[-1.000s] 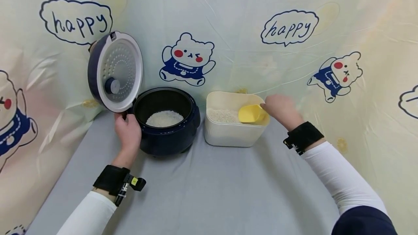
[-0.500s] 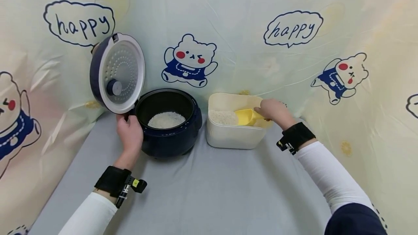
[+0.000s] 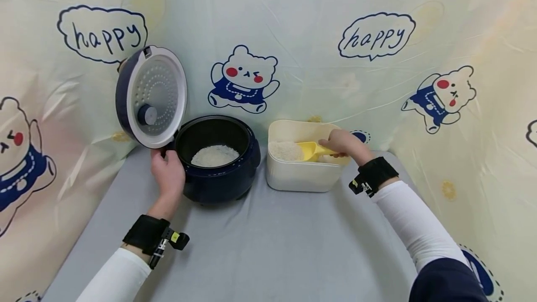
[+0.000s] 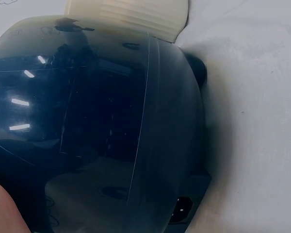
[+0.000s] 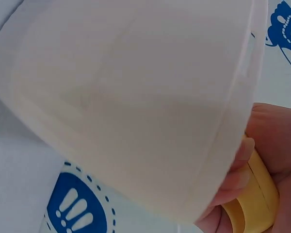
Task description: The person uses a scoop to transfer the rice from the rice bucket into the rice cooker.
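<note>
A dark blue rice cooker (image 3: 222,183) stands with its lid (image 3: 163,87) raised to the left and white rice (image 3: 215,156) in its black pot. My left hand (image 3: 168,171) is at the lid's lower edge beside the hinge, thumb toward the cooker; its other fingers are hidden behind the lid. To the cooker's right is a cream bin (image 3: 298,178) holding more rice (image 3: 286,151). My right hand (image 3: 344,144) reaches over the bin's right rim and grips the handle of a yellow scoop (image 3: 309,151), whose bowl lies against the rice. In the right wrist view, fingers curl round the scoop handle (image 5: 264,194).
A grey cloth (image 3: 268,246) covers the table under the cooker and bin. Close behind them hangs a printed curtain (image 3: 310,59) with bears and lettering. The left wrist view shows a power socket (image 4: 182,209) low on the cooker's side.
My right hand has moved left and slightly down, bringing the scoop from the bin's right side to the rice. My left hand stays at the lid.
</note>
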Action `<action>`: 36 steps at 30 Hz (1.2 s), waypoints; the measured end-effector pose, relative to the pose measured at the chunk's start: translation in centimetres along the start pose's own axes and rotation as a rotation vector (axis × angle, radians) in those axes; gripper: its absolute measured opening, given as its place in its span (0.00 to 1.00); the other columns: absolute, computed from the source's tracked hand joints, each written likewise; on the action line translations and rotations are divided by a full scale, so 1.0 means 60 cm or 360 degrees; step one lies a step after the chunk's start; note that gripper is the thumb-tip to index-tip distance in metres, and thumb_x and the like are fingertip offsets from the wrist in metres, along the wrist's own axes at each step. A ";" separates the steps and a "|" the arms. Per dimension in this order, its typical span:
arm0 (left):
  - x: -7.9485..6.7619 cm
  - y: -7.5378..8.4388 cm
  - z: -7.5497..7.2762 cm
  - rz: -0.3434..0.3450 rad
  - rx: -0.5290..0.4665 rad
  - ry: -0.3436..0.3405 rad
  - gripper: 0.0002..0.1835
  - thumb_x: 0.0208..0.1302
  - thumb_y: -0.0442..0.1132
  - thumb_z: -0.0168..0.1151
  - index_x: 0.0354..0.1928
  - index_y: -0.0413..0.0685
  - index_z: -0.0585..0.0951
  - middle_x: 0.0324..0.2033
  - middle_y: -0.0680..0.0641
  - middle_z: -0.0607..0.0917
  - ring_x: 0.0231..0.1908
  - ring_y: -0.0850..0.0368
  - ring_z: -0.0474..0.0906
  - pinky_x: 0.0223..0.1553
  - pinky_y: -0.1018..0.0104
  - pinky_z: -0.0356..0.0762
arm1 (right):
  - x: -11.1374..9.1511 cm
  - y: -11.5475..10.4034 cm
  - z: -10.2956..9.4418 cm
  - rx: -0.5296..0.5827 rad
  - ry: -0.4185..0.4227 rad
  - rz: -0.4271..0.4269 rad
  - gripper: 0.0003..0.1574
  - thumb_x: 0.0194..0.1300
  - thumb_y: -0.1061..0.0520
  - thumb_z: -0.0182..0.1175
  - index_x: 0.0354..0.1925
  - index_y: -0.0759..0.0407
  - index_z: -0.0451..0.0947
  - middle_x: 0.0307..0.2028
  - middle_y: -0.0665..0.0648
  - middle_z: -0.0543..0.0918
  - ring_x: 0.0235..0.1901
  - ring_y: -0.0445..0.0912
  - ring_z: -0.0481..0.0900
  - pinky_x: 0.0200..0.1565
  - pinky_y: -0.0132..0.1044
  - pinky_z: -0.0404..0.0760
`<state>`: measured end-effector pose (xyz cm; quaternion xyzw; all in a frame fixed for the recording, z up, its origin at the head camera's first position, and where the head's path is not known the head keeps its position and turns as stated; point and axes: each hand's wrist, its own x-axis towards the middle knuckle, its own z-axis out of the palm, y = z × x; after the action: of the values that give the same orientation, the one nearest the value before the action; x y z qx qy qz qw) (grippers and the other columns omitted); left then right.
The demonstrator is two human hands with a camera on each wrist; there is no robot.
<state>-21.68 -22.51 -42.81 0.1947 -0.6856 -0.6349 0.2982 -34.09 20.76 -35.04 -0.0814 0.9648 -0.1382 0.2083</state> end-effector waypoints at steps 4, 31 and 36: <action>-0.001 -0.001 0.000 0.0013 -0.0003 0.0008 0.25 0.81 0.40 0.40 0.74 0.41 0.68 0.71 0.45 0.72 0.69 0.58 0.64 0.70 0.62 0.60 | 0.006 -0.003 0.005 0.0030 -0.0012 0.0005 0.34 0.81 0.41 0.51 0.17 0.53 0.69 0.16 0.52 0.72 0.16 0.44 0.67 0.23 0.35 0.69; -0.005 -0.002 -0.002 -0.0004 0.0000 0.0011 0.26 0.80 0.40 0.39 0.74 0.41 0.69 0.71 0.44 0.72 0.68 0.58 0.64 0.70 0.61 0.60 | -0.006 0.005 -0.001 0.0405 -0.0300 -0.0146 0.33 0.82 0.38 0.49 0.23 0.56 0.72 0.18 0.50 0.69 0.16 0.44 0.64 0.26 0.36 0.66; -0.003 -0.001 -0.002 -0.0002 -0.0005 0.0006 0.25 0.81 0.42 0.39 0.74 0.42 0.68 0.71 0.44 0.72 0.67 0.58 0.65 0.70 0.62 0.61 | -0.012 0.016 -0.013 0.0491 -0.0347 -0.0163 0.35 0.82 0.37 0.47 0.20 0.53 0.68 0.17 0.50 0.68 0.16 0.43 0.63 0.27 0.36 0.67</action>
<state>-21.48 -22.45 -42.92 0.1958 -0.6840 -0.6357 0.2995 -33.87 22.00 -34.37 -0.1121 0.8985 -0.2851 0.3143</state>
